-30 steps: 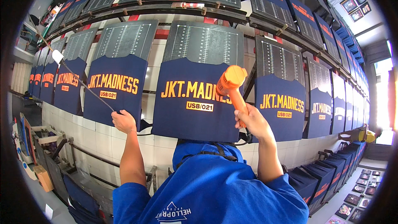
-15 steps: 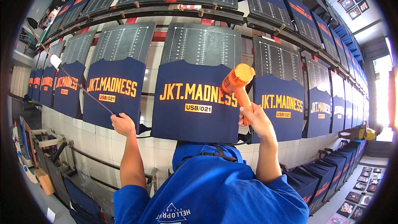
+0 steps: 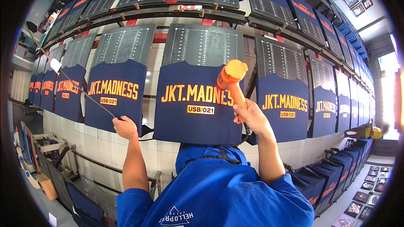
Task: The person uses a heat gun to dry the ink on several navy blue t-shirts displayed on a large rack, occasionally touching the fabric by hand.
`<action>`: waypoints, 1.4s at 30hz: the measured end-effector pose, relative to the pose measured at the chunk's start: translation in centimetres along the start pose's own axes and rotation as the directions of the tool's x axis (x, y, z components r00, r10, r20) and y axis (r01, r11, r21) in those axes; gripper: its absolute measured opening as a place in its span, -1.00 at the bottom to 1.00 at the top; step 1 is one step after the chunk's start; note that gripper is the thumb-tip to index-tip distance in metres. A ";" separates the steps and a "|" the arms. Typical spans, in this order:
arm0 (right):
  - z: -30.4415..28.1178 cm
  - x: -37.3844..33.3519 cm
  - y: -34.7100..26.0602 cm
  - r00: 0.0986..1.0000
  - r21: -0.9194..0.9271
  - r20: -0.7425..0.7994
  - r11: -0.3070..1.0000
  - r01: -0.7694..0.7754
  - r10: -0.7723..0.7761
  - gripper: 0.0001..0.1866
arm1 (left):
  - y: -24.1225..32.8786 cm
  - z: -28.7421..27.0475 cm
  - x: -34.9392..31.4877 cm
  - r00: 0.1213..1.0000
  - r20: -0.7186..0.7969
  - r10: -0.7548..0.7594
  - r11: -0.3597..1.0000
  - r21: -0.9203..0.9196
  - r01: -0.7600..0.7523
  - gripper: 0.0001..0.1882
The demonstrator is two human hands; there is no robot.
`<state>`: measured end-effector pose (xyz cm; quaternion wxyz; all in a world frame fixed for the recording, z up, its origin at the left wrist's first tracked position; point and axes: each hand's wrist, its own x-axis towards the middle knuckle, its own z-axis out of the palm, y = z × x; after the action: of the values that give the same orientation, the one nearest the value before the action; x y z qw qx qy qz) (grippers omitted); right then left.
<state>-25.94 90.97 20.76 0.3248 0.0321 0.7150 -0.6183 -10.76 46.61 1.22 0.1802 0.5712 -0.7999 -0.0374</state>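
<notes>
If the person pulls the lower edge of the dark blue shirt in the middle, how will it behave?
The middle shirt is probably floppy cloth; its hem hangs loose below the dark board. It likely feels light and would slide along the board rather than tear. The right hand holds an orange heat gun before it.

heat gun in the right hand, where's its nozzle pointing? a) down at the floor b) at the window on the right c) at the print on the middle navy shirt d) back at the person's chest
c: the right hand grips the orange heat gun by its handle, its head up against the orange print on the middle navy shirt.
</notes>
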 end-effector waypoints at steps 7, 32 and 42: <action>-0.1 0.1 0.7 0.999 0.037 0.048 0.999 0.008 -0.010 -0.74 | -0.1 0.1 0.1 1.000 -0.008 0.006 1.000 0.000 -0.006 -0.62; -1.0 -5.5 0.7 0.993 -0.091 -0.024 0.989 -0.118 0.117 -0.74 | -0.1 0.2 0.1 1.000 -0.020 0.007 1.000 -0.008 -0.007 -0.63; -2.7 -7.1 0.9 0.985 -0.048 -0.100 0.988 -0.144 0.139 -0.75 | -0.1 0.2 -0.1 1.000 -0.019 0.025 1.000 -0.005 -0.025 -0.62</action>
<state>-21.09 96.20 23.63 0.3338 0.1038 0.7424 -0.5715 -10.72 46.63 1.03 0.1895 0.5611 -0.8051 -0.0319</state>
